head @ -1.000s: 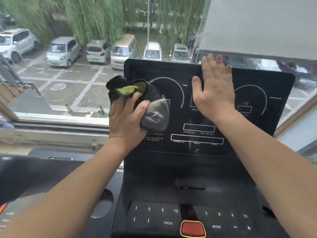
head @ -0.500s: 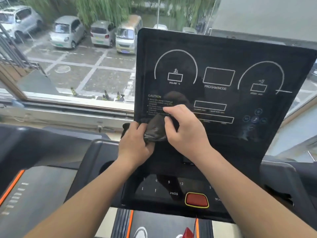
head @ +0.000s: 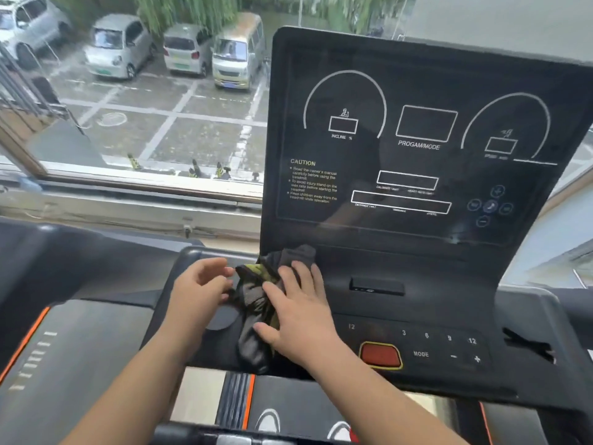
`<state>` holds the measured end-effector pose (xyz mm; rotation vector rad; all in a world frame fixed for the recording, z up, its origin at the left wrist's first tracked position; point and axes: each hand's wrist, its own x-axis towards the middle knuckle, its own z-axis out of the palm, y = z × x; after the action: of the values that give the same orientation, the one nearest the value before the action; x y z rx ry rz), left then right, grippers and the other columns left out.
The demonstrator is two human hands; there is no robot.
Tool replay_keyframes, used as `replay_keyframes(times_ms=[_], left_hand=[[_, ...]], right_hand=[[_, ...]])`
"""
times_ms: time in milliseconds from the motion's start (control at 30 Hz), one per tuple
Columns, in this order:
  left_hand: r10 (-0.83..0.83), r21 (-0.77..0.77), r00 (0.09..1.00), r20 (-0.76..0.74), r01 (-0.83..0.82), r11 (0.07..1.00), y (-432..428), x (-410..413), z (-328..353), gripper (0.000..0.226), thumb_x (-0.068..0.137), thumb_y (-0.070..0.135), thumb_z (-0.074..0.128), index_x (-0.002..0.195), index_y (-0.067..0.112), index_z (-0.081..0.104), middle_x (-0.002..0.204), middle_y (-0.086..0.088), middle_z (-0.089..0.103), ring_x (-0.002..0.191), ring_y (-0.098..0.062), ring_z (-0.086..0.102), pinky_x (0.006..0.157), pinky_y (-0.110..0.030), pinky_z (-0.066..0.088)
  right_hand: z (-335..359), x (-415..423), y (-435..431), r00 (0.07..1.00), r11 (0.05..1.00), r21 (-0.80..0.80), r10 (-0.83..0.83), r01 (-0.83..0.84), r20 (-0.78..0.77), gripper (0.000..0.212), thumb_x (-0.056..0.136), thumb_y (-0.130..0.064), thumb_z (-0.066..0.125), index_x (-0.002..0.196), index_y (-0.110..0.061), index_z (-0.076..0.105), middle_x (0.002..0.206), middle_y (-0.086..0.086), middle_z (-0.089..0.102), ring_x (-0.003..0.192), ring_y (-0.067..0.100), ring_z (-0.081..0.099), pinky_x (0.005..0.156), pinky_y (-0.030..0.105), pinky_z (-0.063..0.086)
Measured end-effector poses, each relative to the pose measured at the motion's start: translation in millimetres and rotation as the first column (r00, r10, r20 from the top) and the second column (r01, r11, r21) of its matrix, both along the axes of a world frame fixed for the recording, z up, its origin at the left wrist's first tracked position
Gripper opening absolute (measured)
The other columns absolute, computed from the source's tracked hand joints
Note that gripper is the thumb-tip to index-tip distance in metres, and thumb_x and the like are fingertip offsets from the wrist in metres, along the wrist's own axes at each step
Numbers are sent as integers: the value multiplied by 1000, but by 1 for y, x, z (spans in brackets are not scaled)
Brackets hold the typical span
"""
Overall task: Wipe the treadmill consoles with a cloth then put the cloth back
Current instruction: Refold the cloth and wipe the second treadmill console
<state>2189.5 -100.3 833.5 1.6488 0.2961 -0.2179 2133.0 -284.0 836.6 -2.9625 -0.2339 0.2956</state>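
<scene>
A dark grey cloth point(head: 253, 303) with a yellow-green patch lies crumpled on the left part of the treadmill console's lower button panel point(head: 433, 342). My right hand point(head: 298, 313) presses on it with flat, spread fingers. Just left of the cloth, over the console's left edge, my left hand point(head: 199, 284) hovers with loosely curled fingers that hold nothing. Above them the upright black display panel point(head: 417, 139) shows white dial outlines and a caution text.
A red stop button point(head: 380, 354) sits right of my right hand. A neighbouring treadmill point(head: 64, 348) stands at the left. Behind the console is a window point(head: 144, 123) over a car park. The treadmill's deck point(head: 288, 409) is below.
Both hands and the cloth came down from the display's lower left to the button panel. My left hand released the cloth; my right hand now lies flat on it.
</scene>
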Motion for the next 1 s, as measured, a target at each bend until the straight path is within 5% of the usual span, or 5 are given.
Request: replay_keyframes(times_ms=[200, 600, 700, 833, 1000], left_hand=[[-83, 177, 987, 140, 57, 983, -33, -10, -2, 31, 94, -2, 63, 114, 22, 70, 110, 7, 73, 103, -12, 69, 85, -27, 55], [-140, 250, 967, 211, 85, 964, -114, -41, 2, 33, 94, 1, 60, 114, 26, 70, 109, 5, 72, 103, -11, 68, 92, -34, 57], [-198, 322, 954, 226, 119, 939, -150, -56, 6, 32, 94, 4, 60, 113, 28, 71, 109, 9, 72, 97, -8, 68, 80, -18, 53], [-234, 330, 939, 254, 143, 933, -204, -80, 14, 34, 91, 7, 60, 108, 34, 71, 106, 13, 72, 96, -12, 69, 89, -35, 58], [-300, 331, 919, 257, 208, 920, -250, -115, 18, 32, 94, 6, 61, 103, 35, 72, 100, 11, 74, 81, -7, 65, 79, -26, 53]], right_hand=[[10, -8, 13, 998, 997, -70, -45, 42, -54, 47, 91, -49, 60, 124, -16, 58, 138, 8, 46, 135, 37, 32, 94, 55, 42], [28, -42, -111, 897, 933, -14, -349, 359, -272, 30, 89, -41, 52, 107, -18, 57, 118, 9, 66, 123, 35, 49, 89, 44, 49], [26, -59, -168, 856, 889, -6, -443, 458, -268, 25, 87, -45, 53, 97, -22, 51, 115, 6, 67, 123, 33, 51, 87, 41, 48], [19, -84, -233, 815, 835, -5, -538, 550, -215, 27, 88, -50, 50, 98, -25, 53, 116, 4, 68, 123, 31, 51, 86, 40, 48], [15, -111, -306, 751, 764, -5, -634, 645, -186, 31, 89, -51, 49, 105, -25, 57, 110, 3, 66, 120, 32, 53, 84, 41, 49]])
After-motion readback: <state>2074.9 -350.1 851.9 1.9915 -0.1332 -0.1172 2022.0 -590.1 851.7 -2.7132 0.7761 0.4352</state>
